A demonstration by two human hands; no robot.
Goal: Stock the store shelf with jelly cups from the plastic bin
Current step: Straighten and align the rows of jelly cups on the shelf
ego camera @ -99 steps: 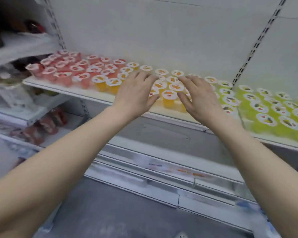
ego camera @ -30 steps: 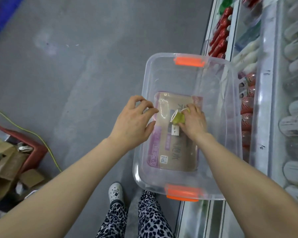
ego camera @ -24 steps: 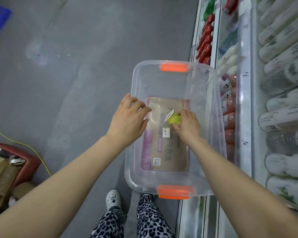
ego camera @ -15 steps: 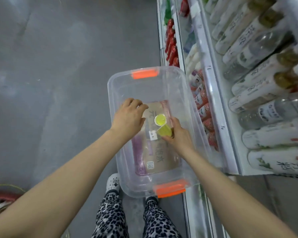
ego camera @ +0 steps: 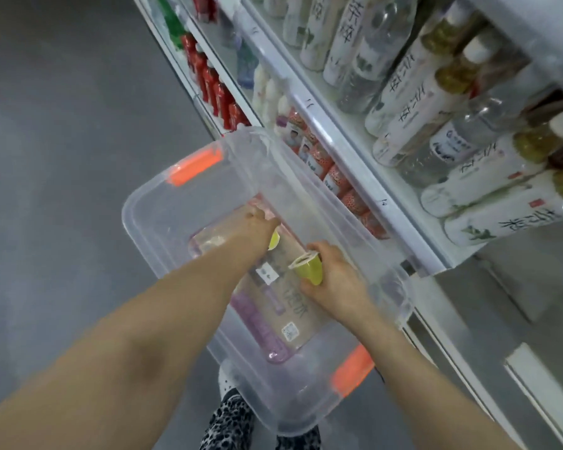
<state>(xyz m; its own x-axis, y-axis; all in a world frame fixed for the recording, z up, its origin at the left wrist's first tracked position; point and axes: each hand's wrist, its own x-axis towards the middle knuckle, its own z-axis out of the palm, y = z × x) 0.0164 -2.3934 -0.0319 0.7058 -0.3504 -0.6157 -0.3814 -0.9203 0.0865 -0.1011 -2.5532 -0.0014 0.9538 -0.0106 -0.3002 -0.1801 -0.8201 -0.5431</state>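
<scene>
While right grip [ego camera: 335,282] clasps a lime jelly cup [ego camera: 310,273] (white-lidded), left grip [ego camera: 260,226] cannot be judged.

Two green jelly cups [ego camera: 309,271], two hands [ego camera: 335,280], one clear bin [ego camera: 137,203] — two orange latches [ego camera: 194,167], one cardboard sheet [ego camera: 294,308].

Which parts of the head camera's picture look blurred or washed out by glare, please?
Head view: the left hand is motion-smeared; the green plastic jelly cup in the right hand is fairly sharp; the clear plastic bin with orange handles shows pale glare on its far wall.
</scene>
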